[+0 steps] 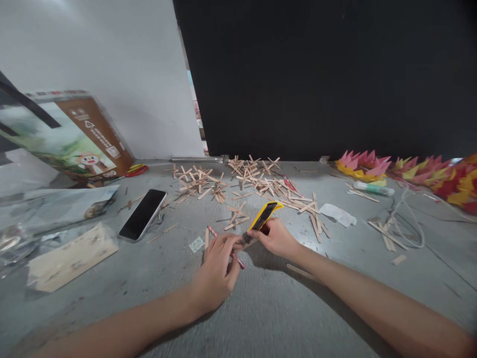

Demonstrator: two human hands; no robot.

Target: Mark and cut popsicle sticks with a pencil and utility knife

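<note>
My right hand (278,238) is closed around a yellow and black utility knife (265,215), its tip angled down toward the table. The blade end meets a wooden craft stick (250,244) beside the fingertips of my left hand (218,268). Those left fingers are bent and press the stick against the tabletop, hiding much of it. A pink patterned pen (211,231) passes beneath my left hand, and another wooden stick (206,241) lies by its knuckles.
Behind the hands lies a heap of crossed craft sticks (257,179). A phone (143,215), a bag of sticks (74,258) and red scissors (137,170) are on the left. At right are a glue stick (373,188), a white cable (422,233) and folded paper flowers (363,165).
</note>
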